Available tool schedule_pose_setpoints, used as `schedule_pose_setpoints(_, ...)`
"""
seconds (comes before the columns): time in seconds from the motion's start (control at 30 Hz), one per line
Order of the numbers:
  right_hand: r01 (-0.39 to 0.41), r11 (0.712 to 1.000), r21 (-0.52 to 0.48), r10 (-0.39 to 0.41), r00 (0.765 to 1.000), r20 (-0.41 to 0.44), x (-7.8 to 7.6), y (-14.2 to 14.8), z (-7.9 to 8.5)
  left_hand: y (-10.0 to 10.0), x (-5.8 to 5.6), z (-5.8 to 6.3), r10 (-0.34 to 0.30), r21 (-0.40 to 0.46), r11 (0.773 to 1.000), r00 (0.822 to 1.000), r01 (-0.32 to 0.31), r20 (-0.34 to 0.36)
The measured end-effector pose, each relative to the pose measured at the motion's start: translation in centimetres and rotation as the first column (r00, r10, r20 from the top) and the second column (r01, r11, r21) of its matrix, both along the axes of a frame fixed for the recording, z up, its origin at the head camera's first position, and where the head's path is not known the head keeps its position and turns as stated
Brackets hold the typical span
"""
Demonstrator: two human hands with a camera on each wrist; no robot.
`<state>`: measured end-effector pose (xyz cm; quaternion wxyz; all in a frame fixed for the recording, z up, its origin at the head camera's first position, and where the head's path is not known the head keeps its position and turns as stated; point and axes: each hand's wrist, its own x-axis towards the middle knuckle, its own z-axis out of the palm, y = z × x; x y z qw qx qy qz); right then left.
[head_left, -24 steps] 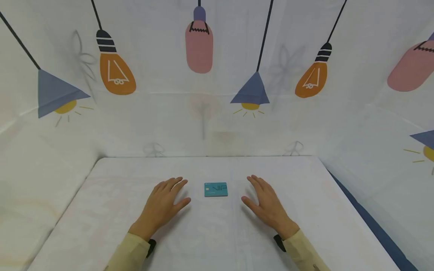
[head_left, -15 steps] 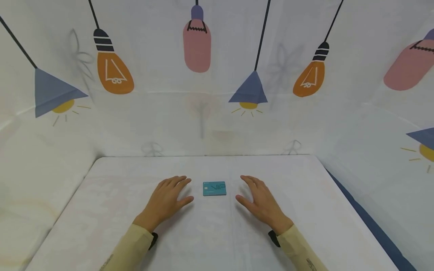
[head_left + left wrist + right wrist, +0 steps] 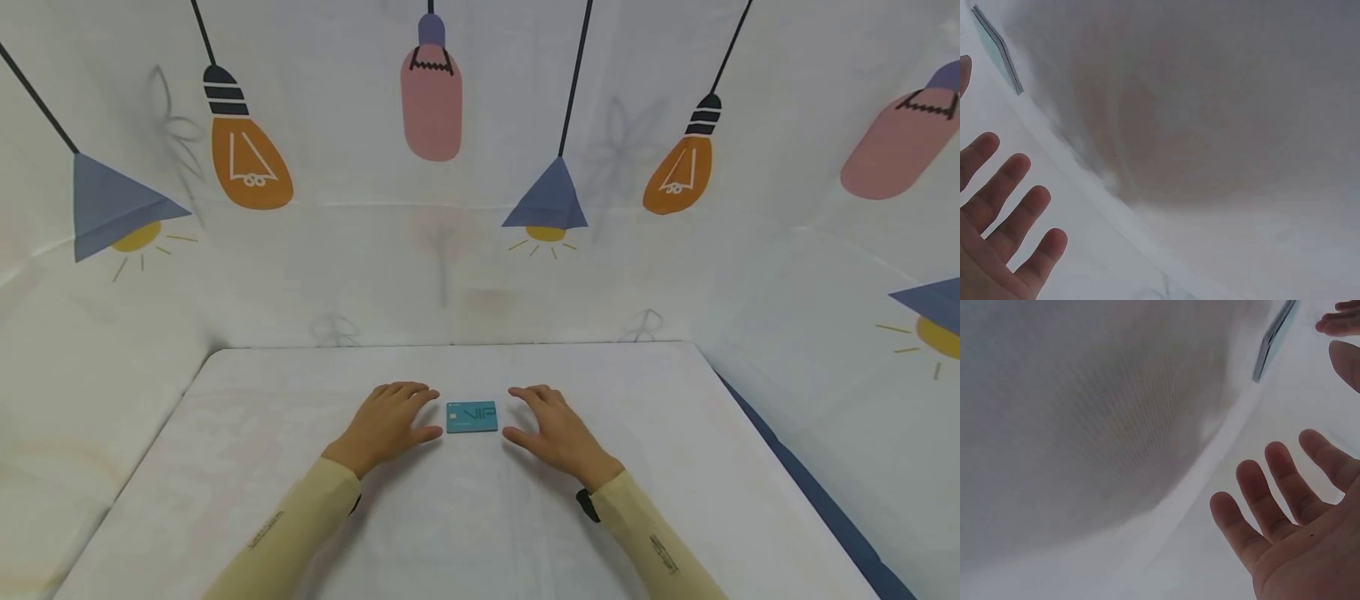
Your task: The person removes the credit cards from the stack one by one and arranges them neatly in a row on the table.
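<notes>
A teal card (image 3: 472,417) with "VIP" lettering and a chip mark lies flat on the white table in the head view. Just to its left is my left hand (image 3: 390,423), thumb and fingers spread apart, holding nothing. My right hand (image 3: 557,433) mirrors it on the card's right side, also with nothing in its grasp. Small gaps separate both hands from the card. The left wrist view has the card's edge (image 3: 1002,53) at the upper left, beyond the extended fingers (image 3: 1029,219). From the right wrist the card (image 3: 1272,344) appears edge-on near the top.
The white table (image 3: 480,533) meets a white cloth backdrop (image 3: 360,267) printed with hanging lamps and bulbs. Cloth walls also stand to the left and right. A strip of dark blue (image 3: 810,487) runs along the table's right edge.
Both hands have moved inward toward the card, the left one going right and the right one going left. The card stays in place on the table; the head view has shifted slightly.
</notes>
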<state>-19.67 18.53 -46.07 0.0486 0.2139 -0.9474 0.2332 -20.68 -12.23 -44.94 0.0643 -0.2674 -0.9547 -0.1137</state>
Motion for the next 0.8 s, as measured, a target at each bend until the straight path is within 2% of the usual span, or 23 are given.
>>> schedule_pose_setpoints(0.2,-0.015,0.999,0.047,0.013,0.999,0.038,-1.3,-0.9,-0.3,1.1,-1.3,0.0,-0.001,-0.077,0.997,1.0,0.003,0.019)
schedule_pose_setpoints(0.37,-0.029,0.998,0.056,0.026,0.998,0.064,-2.1,-1.5,-0.5,1.9,-2.0,-0.4,0.013,-0.113,0.994,0.998,-0.006,0.062)
schedule_pose_setpoints(0.6,-0.039,0.995,0.095,0.03,0.995,0.096,-2.8,-2.3,-0.2,2.7,-2.3,-0.6,0.033,-0.153,0.988,0.992,-0.014,0.122)
schedule_pose_setpoints(0.8,-0.046,0.99,0.134,0.025,0.988,0.15,-3.3,-2.7,-0.1,3.1,-2.4,-0.4,0.031,-0.163,0.987,0.992,-0.011,0.119)
